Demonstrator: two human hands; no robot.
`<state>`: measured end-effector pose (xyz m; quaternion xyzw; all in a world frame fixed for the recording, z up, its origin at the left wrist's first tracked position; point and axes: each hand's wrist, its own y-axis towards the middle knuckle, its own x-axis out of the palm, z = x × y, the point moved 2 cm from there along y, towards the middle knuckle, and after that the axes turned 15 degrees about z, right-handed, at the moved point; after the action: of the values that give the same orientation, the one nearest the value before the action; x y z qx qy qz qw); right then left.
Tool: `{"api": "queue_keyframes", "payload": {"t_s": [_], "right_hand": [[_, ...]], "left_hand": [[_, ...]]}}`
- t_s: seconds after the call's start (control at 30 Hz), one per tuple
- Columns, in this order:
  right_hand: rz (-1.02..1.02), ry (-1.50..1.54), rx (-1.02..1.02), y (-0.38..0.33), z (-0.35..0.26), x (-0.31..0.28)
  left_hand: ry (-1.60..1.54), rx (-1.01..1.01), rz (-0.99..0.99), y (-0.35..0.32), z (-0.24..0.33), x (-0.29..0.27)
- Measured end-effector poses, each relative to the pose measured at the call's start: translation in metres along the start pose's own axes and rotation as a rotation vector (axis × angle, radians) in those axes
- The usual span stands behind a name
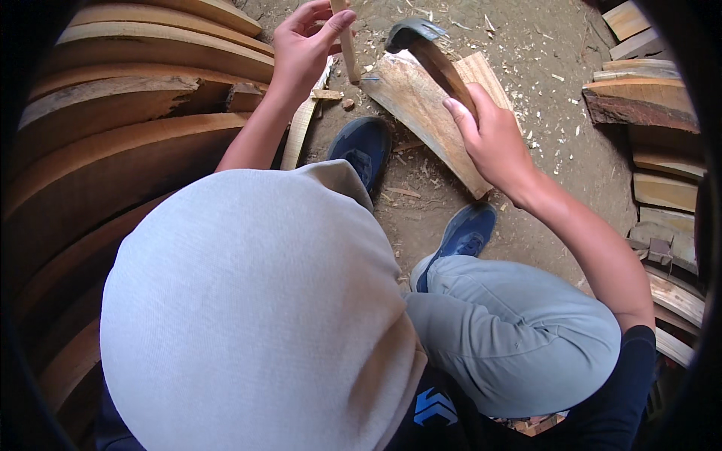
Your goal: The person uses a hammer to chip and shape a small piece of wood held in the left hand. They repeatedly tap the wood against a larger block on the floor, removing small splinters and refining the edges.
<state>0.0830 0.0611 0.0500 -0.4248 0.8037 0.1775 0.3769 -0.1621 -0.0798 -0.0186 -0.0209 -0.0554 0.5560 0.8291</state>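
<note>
My left hand (pixel 301 52) is closed on a narrow wooden stick (pixel 347 52), thumb on its near side. The stick stands roughly upright, its lower end beside the far left corner of a wooden board (pixel 421 113). At that corner shows a thin bluish-grey piece, like a nail (pixel 370 78), too small to make out surely. My right hand (pixel 496 143) is wrapped round the wooden handle of a claw hammer (pixel 444 68). The hammer's dark metal head is over the board's far end. Whether the head touches the wood, I cannot tell.
Stacks of curved-looking planks (pixel 143 94) line the left side, and more cut timber (pixel 639 98) is piled at the right. Wood chips and scraps (pixel 560 143) litter the dirt floor. My two blue shoes (pixel 362 150) are close to the board, and my knees fill the lower part.
</note>
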Motion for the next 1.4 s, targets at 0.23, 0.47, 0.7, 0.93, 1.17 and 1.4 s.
{"api": "queue_keyframes", "payload": {"t_s": [0.23,0.47,0.7,0.93,1.17,1.4], "right_hand": [[0.123,0.1,-0.019,-0.011,0.017,-0.005],[0.133,0.012,0.036,-0.014,0.039,-0.008],[-0.01,-0.231,-0.007,-0.02,0.04,-0.017],[0.099,-0.394,-0.363,-0.029,0.053,-0.008],[0.193,-0.207,-0.325,-0.007,0.044,-0.016],[0.108,0.331,-0.209,0.023,-0.02,-0.054]], "left_hand": [[-0.212,0.102,-0.216,0.018,0.008,0.004],[-0.138,0.153,-0.089,0.01,0.017,0.007],[-0.22,-0.194,0.242,0.013,0.017,0.022],[-0.275,-0.327,0.169,0.004,0.017,0.037],[-0.273,-0.366,0.077,-0.013,0.024,0.051],[-0.222,-0.392,-0.085,-0.037,0.035,0.068]]}}
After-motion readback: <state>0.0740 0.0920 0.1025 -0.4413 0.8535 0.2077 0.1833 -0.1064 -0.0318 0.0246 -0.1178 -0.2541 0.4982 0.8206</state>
